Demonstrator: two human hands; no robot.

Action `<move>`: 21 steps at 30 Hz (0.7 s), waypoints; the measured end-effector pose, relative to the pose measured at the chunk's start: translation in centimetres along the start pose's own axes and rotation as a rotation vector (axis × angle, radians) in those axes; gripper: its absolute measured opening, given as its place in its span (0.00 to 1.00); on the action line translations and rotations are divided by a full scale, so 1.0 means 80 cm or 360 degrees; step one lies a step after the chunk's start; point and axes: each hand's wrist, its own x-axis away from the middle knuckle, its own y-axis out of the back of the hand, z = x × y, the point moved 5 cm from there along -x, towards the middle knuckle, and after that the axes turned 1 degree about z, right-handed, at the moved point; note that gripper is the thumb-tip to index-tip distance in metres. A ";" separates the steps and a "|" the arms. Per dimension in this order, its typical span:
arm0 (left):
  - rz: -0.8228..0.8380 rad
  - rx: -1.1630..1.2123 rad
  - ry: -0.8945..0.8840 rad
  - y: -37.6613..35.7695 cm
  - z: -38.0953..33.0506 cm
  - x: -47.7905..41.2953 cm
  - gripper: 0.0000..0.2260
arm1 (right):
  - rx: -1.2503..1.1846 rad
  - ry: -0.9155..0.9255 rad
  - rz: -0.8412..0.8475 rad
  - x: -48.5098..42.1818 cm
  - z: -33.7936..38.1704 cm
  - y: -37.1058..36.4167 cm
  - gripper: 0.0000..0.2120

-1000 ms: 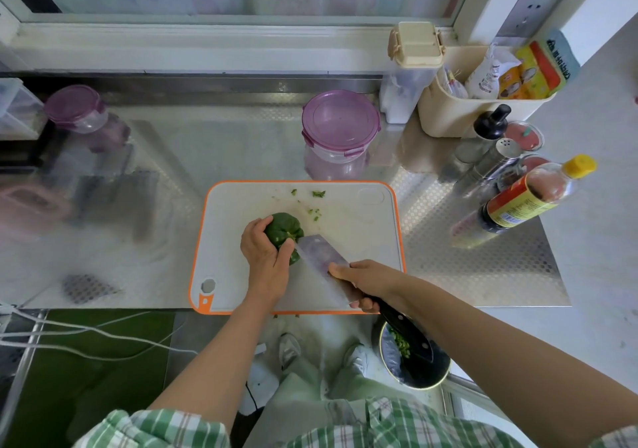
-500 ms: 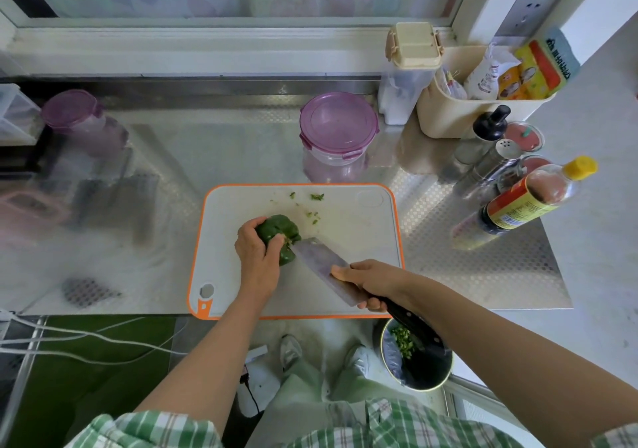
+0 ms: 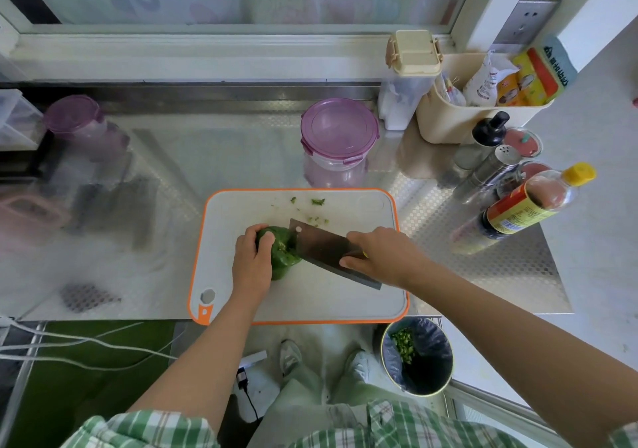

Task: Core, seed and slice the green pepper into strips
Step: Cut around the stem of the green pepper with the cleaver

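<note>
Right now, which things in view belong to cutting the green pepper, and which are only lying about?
In use: green pepper, held by the left hand; cleaver, gripped by the right hand; cutting board; bin with green scraps.

Lying about: purple-lidded container; yellow-capped bottle; beige basket; metal shaker; cream-lidded box.
</note>
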 end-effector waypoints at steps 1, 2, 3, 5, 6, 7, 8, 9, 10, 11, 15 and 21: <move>0.0005 -0.0038 0.0001 -0.001 -0.001 0.000 0.14 | 0.0083 0.0038 -0.0020 0.001 0.005 0.004 0.15; 0.0009 -0.0067 -0.0001 -0.002 -0.002 0.000 0.17 | 0.0144 0.0066 -0.0039 0.001 0.011 0.009 0.16; 0.0009 -0.0081 -0.0005 -0.003 -0.001 0.001 0.20 | 0.0189 0.0085 -0.0056 0.001 0.016 0.012 0.16; -0.0014 -0.0089 -0.0023 -0.005 0.000 0.001 0.21 | 0.0251 0.0111 -0.0061 0.001 0.026 0.016 0.15; -0.0029 -0.0092 -0.0019 -0.005 0.001 0.002 0.21 | 0.0268 0.0116 -0.0047 0.001 0.030 0.016 0.15; -0.0046 -0.0097 -0.0010 -0.006 0.001 0.002 0.21 | 0.0280 0.0109 -0.0030 0.001 0.033 0.016 0.14; -0.0064 -0.0111 0.0002 -0.006 0.001 0.002 0.21 | 0.0294 0.0095 -0.0019 0.000 0.037 0.016 0.14; -0.0081 -0.0135 0.0009 -0.008 0.001 0.002 0.20 | 0.0313 0.0077 -0.0016 -0.001 0.040 0.016 0.13; -0.0103 -0.0168 0.0013 -0.009 0.001 0.001 0.18 | 0.0342 0.0056 -0.0007 -0.002 0.044 0.015 0.12; -0.0131 -0.0201 0.0014 -0.010 0.001 0.000 0.16 | 0.0369 0.0037 0.0000 -0.003 0.047 0.015 0.12; -0.0269 -0.0275 0.0078 -0.016 -0.002 0.001 0.15 | 0.0457 -0.0006 -0.0010 -0.005 0.063 0.016 0.05; -0.0430 -0.0371 0.0123 -0.032 -0.016 0.012 0.16 | 0.0548 -0.0030 0.0043 0.001 0.087 0.009 0.13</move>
